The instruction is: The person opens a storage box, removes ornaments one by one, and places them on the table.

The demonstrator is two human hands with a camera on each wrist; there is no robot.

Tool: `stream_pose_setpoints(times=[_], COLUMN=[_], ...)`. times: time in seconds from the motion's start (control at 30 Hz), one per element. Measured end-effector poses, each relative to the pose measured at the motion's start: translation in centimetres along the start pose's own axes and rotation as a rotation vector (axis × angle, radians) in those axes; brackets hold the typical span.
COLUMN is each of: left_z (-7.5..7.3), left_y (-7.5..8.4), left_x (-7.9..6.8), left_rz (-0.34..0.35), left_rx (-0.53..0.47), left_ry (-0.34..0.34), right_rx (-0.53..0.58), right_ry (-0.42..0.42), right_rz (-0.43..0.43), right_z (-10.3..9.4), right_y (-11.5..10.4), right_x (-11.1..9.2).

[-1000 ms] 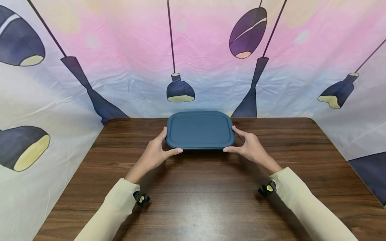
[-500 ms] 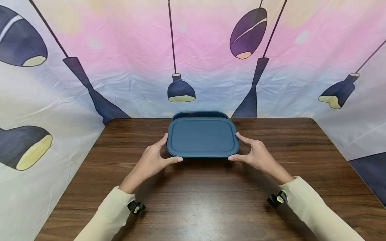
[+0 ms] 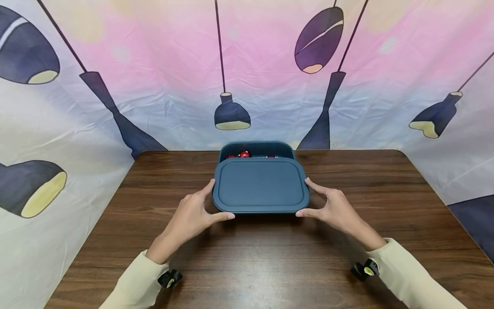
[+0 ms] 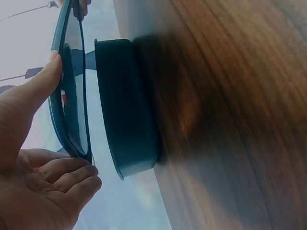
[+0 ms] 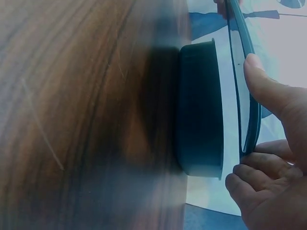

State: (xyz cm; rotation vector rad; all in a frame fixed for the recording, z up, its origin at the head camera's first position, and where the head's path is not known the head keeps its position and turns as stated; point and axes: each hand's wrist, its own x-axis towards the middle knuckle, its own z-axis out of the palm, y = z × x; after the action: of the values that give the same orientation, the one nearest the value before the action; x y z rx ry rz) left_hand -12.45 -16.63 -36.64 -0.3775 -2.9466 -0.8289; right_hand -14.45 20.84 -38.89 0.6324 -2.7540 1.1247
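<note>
A blue rounded rectangular lid (image 3: 261,185) is held level by both hands, lifted off a dark blue box (image 4: 124,105) that stands on the table. My left hand (image 3: 193,216) grips the lid's left end, thumb on the front edge and fingers at the side. At the opposite end my right hand (image 3: 339,210) holds it the same way. Both wrist views show a gap between lid and box rim. Behind the lid, the box's open back part reveals a red ball-like item with white spots (image 3: 244,154) and other red bits; the lid hides the rest.
The brown wood-grain table (image 3: 258,262) extends in front of the box and to both sides. Right behind the table's back edge hangs a cloth backdrop (image 3: 173,86) printed with lamps. The box stands near that back edge.
Both hands have raised the lid off the box and drawn it toward me. The box's back part and red items inside have come into sight.
</note>
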Motion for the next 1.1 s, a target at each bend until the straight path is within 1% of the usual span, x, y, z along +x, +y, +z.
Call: stream_pose_setpoints(times=[0.2,0.4,0.7,0.97,1.1], left_z=[0.1,0.1,0.0,-0.3,-0.1], left_y=[0.4,0.8,1.5,1.3,1.2], left_x=[-0.8,-1.6,-2.9,-4.0,-4.4], left_rz=[-0.002,0.0,0.0,0.007,0.008], left_rx=[0.028,0.035,0.056,0.06,0.061], left_ry=[-0.004,-0.001,-0.003,0.009,0.0], right_rx=[-0.007,-0.031,-0.021,-0.028,-0.031], right_ry=[0.003,-0.015,-0.033,-0.044,-0.057], right_rz=[-0.002,0.017,0.044,0.056,0.054], right_z=[0.0,0.0,-0.3,-0.2,-0.2], right_y=[-0.1,-0.3,-1.0,-1.6,-1.7], right_x=[-1.2,-2.1,-3.5,-4.3,-4.6])
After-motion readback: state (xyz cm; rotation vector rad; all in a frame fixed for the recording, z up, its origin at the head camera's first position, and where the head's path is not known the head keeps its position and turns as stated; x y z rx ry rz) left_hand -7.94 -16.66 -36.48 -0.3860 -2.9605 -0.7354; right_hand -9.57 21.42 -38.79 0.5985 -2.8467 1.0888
